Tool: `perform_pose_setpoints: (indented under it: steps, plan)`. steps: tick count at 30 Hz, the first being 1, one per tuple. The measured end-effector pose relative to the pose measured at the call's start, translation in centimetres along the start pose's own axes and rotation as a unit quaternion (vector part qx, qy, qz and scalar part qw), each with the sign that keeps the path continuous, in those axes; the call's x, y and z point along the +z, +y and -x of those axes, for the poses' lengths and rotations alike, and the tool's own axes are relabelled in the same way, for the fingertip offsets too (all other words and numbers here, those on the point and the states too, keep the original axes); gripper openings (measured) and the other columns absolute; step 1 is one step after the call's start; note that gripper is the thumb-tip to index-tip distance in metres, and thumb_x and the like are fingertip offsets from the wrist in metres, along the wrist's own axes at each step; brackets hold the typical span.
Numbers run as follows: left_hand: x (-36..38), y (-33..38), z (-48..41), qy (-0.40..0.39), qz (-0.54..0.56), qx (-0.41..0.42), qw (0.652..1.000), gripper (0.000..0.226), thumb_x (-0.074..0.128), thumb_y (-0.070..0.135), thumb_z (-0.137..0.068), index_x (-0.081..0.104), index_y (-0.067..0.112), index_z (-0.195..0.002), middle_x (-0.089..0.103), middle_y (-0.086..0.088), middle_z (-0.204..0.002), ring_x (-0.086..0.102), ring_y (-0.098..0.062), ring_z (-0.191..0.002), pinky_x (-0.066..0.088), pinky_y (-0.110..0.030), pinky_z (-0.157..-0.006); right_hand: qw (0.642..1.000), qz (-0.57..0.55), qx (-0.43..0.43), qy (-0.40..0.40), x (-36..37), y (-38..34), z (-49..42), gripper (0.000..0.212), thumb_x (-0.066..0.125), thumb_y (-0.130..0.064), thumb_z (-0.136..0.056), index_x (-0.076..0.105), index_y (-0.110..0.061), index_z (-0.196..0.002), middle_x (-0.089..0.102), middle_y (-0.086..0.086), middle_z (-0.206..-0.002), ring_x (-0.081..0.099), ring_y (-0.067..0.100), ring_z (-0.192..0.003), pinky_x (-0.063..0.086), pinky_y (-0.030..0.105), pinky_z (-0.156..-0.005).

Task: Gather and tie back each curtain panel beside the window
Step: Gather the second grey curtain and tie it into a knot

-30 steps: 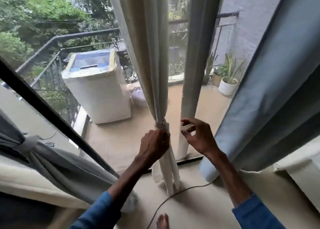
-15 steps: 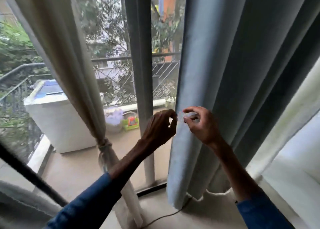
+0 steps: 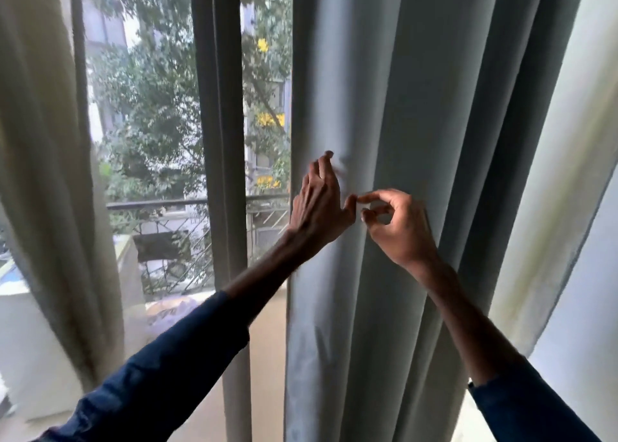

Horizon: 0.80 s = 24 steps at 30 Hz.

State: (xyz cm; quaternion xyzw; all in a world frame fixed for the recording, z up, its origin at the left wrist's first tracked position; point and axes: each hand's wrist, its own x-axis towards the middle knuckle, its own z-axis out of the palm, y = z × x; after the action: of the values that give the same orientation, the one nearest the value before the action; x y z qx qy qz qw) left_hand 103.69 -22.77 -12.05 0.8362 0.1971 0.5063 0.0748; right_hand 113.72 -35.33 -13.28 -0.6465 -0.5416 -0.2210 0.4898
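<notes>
A grey-blue curtain panel (image 3: 418, 107) hangs loose in long folds right of the window post. My left hand (image 3: 319, 207) reaches up to its left edge, and its straight fingers press into the fabric, which dimples at the fingertips. Just to the right, my right hand (image 3: 399, 231) is in front of a fold with curled fingers. Its thumb and index finger meet in a pinch on the cloth. A beige curtain panel (image 3: 50, 174) hangs at the far left; its tie is out of view.
The grey window post (image 3: 222, 174) stands between the two panels. A balcony railing (image 3: 160, 204) and trees show through the glass. A pale lining or wall (image 3: 561, 174) lies right of the grey-blue curtain. A white appliance (image 3: 23, 334) stands outside at lower left.
My view has swung right and up, from the tied beige curtain to the grey-blue one. Both hands left the beige tie; the left now presses the grey-blue fabric.
</notes>
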Motion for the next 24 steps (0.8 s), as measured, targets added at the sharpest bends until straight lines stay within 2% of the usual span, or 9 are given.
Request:
perform_pose_setpoints:
  steps: [3, 7, 10, 12, 14, 19, 21, 24]
  plan:
    - [0.1, 1.3, -5.5, 0.027, 0.025, -0.002, 0.999, 0.091, 0.07, 0.035, -0.079, 0.02, 0.01, -0.151, 0.038, -0.013, -0.14, 0.05, -0.036, -0.124, 0.053, -0.047, -0.09, 0.999, 0.026, -0.027, 0.031, -1.2, 0.2, -4.7, 0.023, 0.073, -0.005, -0.084, 0.076, -0.009, -0.106, 0.077, 0.0, -0.102, 0.073, 0.012, -0.075, 0.054, 0.016, -0.075]
    - [-0.6, 3.0, -13.0, 0.068, 0.027, 0.016, 0.997, 0.091, 0.071, 0.035, -0.079, 0.02, 0.012, -0.151, 0.037, -0.013, -0.139, 0.046, -0.038, -0.125, 0.053, -0.048, -0.086, 0.994, 0.065, -0.067, 0.063, -3.2, -0.4, -11.8, 0.021, 0.074, -0.009, -0.085, 0.077, -0.008, -0.105, 0.078, 0.001, -0.098, 0.074, 0.015, -0.076, 0.043, -0.001, -0.07]
    - [-1.9, 3.9, -18.2, 0.101, 0.009, 0.038, 0.994, 0.091, 0.07, 0.036, -0.082, 0.018, 0.011, -0.152, 0.034, -0.015, -0.142, 0.044, -0.039, -0.128, 0.049, -0.047, -0.085, 0.988, 0.075, -0.098, 0.097, -4.7, -1.2, -16.7, 0.013, 0.074, -0.013, -0.086, 0.077, -0.008, -0.098, 0.078, 0.0, -0.089, 0.071, 0.013, -0.073, 0.041, 0.0, -0.068]
    - [-3.2, 4.3, -20.8, 0.127, 0.0, 0.047, 0.991, 0.088, 0.069, 0.035, -0.083, 0.019, 0.011, -0.151, 0.035, -0.015, -0.142, 0.043, -0.039, -0.128, 0.049, -0.047, -0.085, 0.982, 0.083, -0.115, 0.124, -5.5, -1.3, -19.4, 0.011, 0.075, -0.01, -0.083, 0.075, -0.006, -0.093, 0.077, 0.002, -0.085, 0.071, 0.015, -0.072, 0.04, 0.003, -0.068]
    - [-4.5, 4.4, -23.9, 0.16, 0.0, 0.059, 0.985, 0.084, 0.066, 0.037, -0.084, 0.022, 0.012, -0.15, 0.037, -0.015, -0.142, 0.044, -0.038, -0.127, 0.049, -0.047, -0.086, 0.971, 0.095, -0.146, 0.161, -6.2, -1.0, -22.8, 0.015, 0.074, -0.008, -0.082, 0.074, -0.006, -0.097, 0.075, 0.004, -0.088, 0.071, 0.02, -0.076, 0.042, 0.009, -0.073]
    - [-7.0, 3.9, -31.1, 0.206, 0.04, 0.056, 0.976, 0.076, 0.063, 0.049, -0.084, 0.031, 0.012, -0.142, 0.044, -0.017, -0.137, 0.046, -0.039, -0.124, 0.048, -0.047, -0.093, 0.95, 0.095, -0.178, 0.239, -7.7, -1.4, -30.2, 0.033, 0.075, -0.03, -0.086, 0.067, -0.009, -0.111, 0.069, 0.006, -0.103, 0.065, 0.019, -0.084, 0.053, 0.036, -0.081]
    - [-7.7, 3.9, -33.2, 0.209, 0.052, 0.045, 0.976, 0.071, 0.061, 0.053, -0.086, 0.035, 0.011, -0.136, 0.047, -0.019, -0.135, 0.048, -0.041, -0.121, 0.047, -0.046, -0.091, 0.954, 0.078, -0.158, 0.243, -7.7, -2.5, -31.9, 0.042, 0.075, -0.038, -0.089, 0.064, -0.009, -0.117, 0.069, 0.006, -0.107, 0.066, 0.02, -0.09, 0.055, 0.043, -0.085]
    - [-8.6, 4.2, -36.1, 0.198, 0.07, 0.036, 0.977, 0.066, 0.054, 0.059, -0.087, 0.043, 0.009, -0.128, 0.051, -0.022, -0.131, 0.051, -0.043, -0.119, 0.045, -0.044, -0.095, 0.971, 0.047, -0.102, 0.213, -7.1, -4.5, -34.2, 0.067, 0.069, -0.056, -0.088, 0.055, -0.008, -0.132, 0.069, 0.007, -0.118, 0.067, 0.022, -0.105, 0.054, 0.042, -0.095]
